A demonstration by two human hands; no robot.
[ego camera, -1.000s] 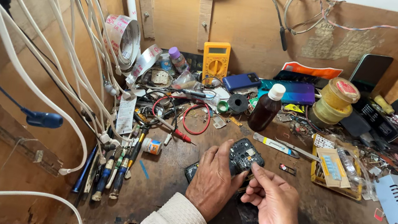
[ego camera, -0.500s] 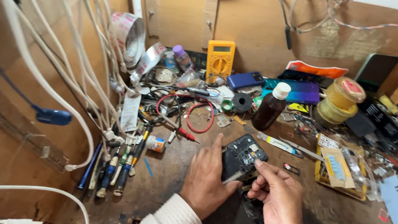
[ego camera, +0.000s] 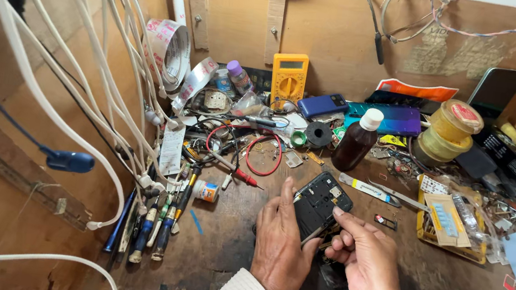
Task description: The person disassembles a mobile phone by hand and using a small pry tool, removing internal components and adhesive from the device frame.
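Overhead, cluttered wooden workbench (ego camera: 218, 252), plywood wall (ego camera: 337, 36), hanging white cables (ego camera: 80, 97)

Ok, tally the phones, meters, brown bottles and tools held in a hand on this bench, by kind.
Phones: 3 (opened phone in left hand, blue phone, purple phone)
Meters: 1 (yellow meter)
Brown bottles: 1 (bottle)
Tools in a hand: 1 (thin tool in right hand)
Total: 6
Dark slab at the wall, possibly a phone, is not counted.
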